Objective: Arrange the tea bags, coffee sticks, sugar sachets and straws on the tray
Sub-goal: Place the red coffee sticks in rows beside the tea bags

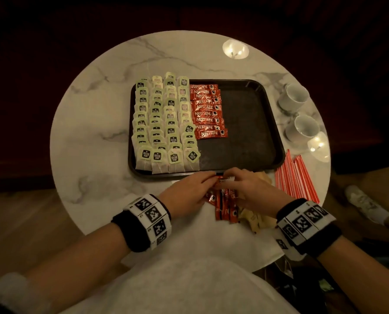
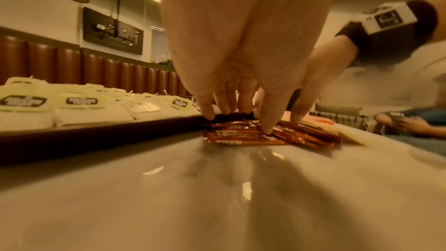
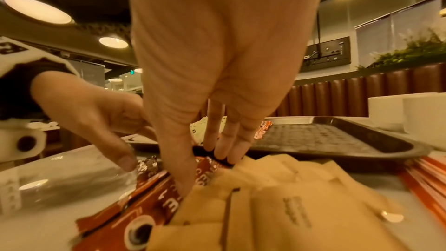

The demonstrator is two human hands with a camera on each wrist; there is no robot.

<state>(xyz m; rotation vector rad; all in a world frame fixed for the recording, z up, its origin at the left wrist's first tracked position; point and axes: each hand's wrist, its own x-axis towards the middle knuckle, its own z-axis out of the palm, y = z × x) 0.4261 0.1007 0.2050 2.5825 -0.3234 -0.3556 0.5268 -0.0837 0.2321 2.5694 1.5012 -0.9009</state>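
A dark tray (image 1: 245, 123) holds rows of green-tagged tea bags (image 1: 162, 123) on its left part and a column of red coffee sticks (image 1: 208, 112) beside them. Loose coffee sticks (image 1: 225, 205) lie piled on the table in front of the tray. My left hand (image 1: 208, 177) and right hand (image 1: 231, 175) meet over this pile, each pinching sticks between thumb and fingertips. In the left wrist view my left hand (image 2: 239, 123) has its tips down on the sticks (image 2: 246, 136). My right hand (image 3: 205, 175) partly covers tan sugar sachets (image 3: 277, 207). Red-striped straws (image 1: 295, 177) lie to the right.
Two white cups (image 1: 294, 96) stand right of the tray, with glass holders at the back (image 1: 235, 49) and far right (image 1: 319, 146). The round marble table (image 1: 94, 132) ends close to my body. The tray's right half is bare.
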